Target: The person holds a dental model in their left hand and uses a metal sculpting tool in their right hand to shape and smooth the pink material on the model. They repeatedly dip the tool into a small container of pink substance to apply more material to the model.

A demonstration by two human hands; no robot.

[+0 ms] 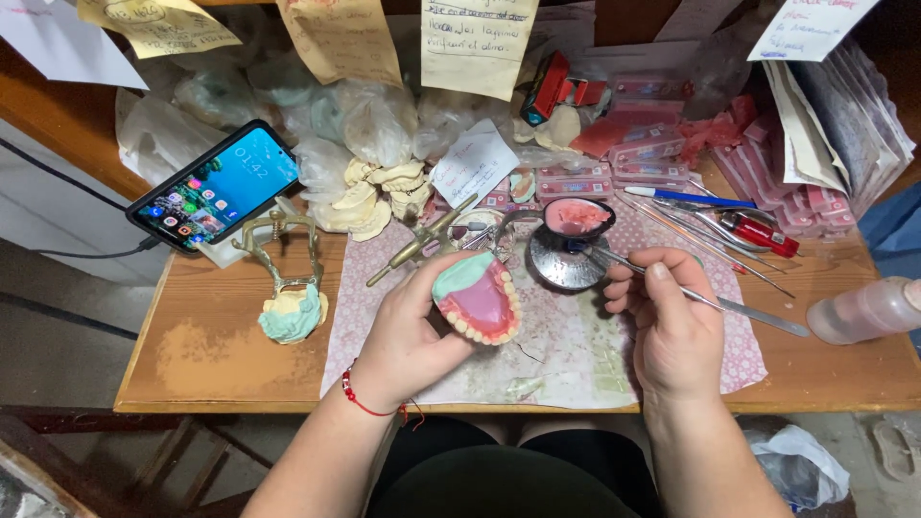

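Observation:
My left hand (408,331) holds a pink wax denture with a row of pale teeth on a green plaster cast (478,297), tilted up toward me. My right hand (672,331) grips a thin metal wax tool (710,302) like a pen; its tip reaches left toward a small black bowl of pink wax (578,218), which sits on a round metal stand (561,267). The two hands are apart, with the bowl and stand between and beyond them. A red string bracelet circles my left wrist.
A brass articulator with a green cast (288,288) stands at left, beside a lit phone (219,184). A second brass articulator (422,240), plaster casts, several metal tools, a red lighter (760,233), pink tooth boxes (652,144) and a pink bottle (863,309) crowd the wooden table (221,369).

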